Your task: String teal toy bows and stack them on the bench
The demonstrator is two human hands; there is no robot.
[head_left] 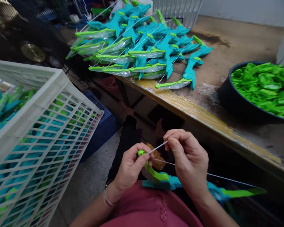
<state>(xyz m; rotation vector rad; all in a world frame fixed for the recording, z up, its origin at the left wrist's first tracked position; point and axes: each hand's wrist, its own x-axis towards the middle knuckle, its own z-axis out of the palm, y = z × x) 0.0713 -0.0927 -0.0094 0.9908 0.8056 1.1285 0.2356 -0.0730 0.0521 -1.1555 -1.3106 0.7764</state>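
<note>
A teal and green toy bow lies across my lap. My left hand is closed, pinching the bow's green tip between thumb and fingers. My right hand is closed on a thin white string that runs from that tip up to its fingers. Another length of the string stretches right toward the bow's far green end.
A pile of strung teal and green bows covers the wooden table. A black bowl of green plastic pieces sits at the right. A white lattice crate of bow parts stands at my left, a blue crate beyond it.
</note>
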